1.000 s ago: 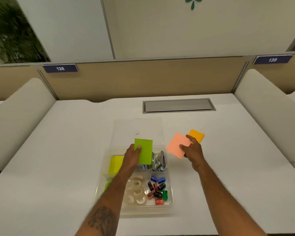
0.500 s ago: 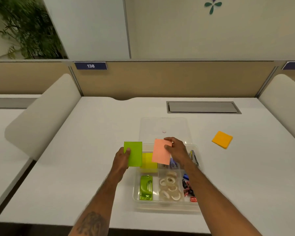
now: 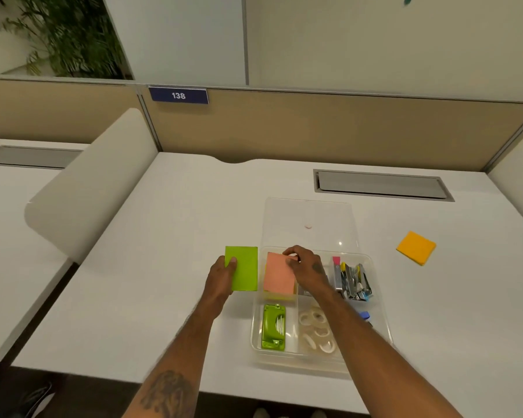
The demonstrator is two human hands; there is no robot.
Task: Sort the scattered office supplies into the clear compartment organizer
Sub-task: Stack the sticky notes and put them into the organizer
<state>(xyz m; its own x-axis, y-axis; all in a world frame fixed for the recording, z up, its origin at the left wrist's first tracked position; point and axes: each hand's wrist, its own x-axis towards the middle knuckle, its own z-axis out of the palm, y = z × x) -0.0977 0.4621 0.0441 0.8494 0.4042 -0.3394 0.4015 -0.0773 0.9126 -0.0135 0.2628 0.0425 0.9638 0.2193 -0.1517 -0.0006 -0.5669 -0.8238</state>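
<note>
The clear compartment organizer (image 3: 255,336) sits on the white desk, its lid (image 3: 308,218) lying flat behind it. My right hand (image 3: 307,271) pinches a pink sticky pad (image 3: 278,277) over the organizer's back-left compartment, on top of a yellow pad whose edge shows beneath. My left hand (image 3: 221,277) grips a green sticky pad (image 3: 243,273) just left of the organizer. An orange sticky pad (image 3: 416,248) lies alone on the desk to the right. A green hole punch (image 3: 273,326), white tape rolls (image 3: 316,328) and metal clips (image 3: 352,282) fill other compartments.
A grey cable hatch (image 3: 381,184) is set into the desk behind the lid. White padded dividers (image 3: 94,182) flank the desk on the left and right, with a beige partition behind. The desk's front edge runs just below the organizer.
My right hand carried the pink pad from beside the orange pad leftward and down onto the back-left compartment. My left hand moved the green pad left, off the organizer. The camera turned left.
</note>
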